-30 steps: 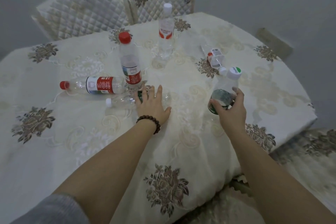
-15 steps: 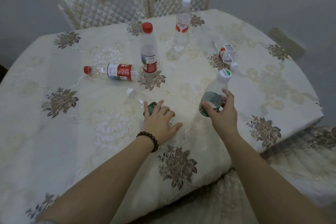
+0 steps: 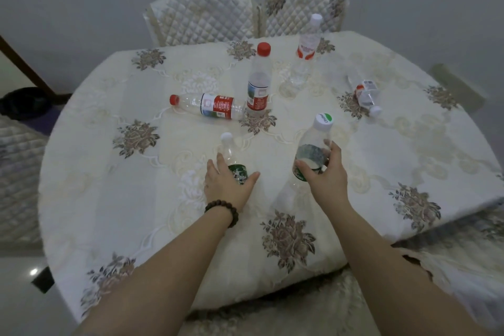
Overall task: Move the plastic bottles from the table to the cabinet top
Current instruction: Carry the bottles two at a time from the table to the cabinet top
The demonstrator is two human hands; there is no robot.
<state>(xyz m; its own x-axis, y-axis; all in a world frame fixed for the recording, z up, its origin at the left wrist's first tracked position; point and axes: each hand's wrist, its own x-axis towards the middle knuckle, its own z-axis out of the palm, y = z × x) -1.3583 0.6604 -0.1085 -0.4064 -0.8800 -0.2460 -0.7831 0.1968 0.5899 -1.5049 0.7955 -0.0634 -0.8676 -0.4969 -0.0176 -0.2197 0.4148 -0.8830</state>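
The right hand (image 3: 326, 174) wraps around the green-labelled middle of a clear bottle with a white-and-green cap (image 3: 313, 148), which tilts with its cap pointing away from the person over the table (image 3: 109, 199). The left hand (image 3: 227, 185) lies over a second green-labelled bottle (image 3: 231, 157) that rests on its side on the floral tablecloth, its white cap pointing away; the fingers curl round its body with the thumb spread out to the right, and whether the bottle is lifted cannot be told. A dark bead bracelet (image 3: 222, 211) sits on that wrist. Farther back a red-capped bottle (image 3: 207, 105) lies on its side, its base touching or just beside an upright red-capped bottle (image 3: 259, 82). Behind stands a tall white-capped bottle (image 3: 306, 49) with a red-and-white label. To the right a small bottle (image 3: 366, 97) lies on its side. Two quilted chairs (image 3: 201, 16) stand beyond the table
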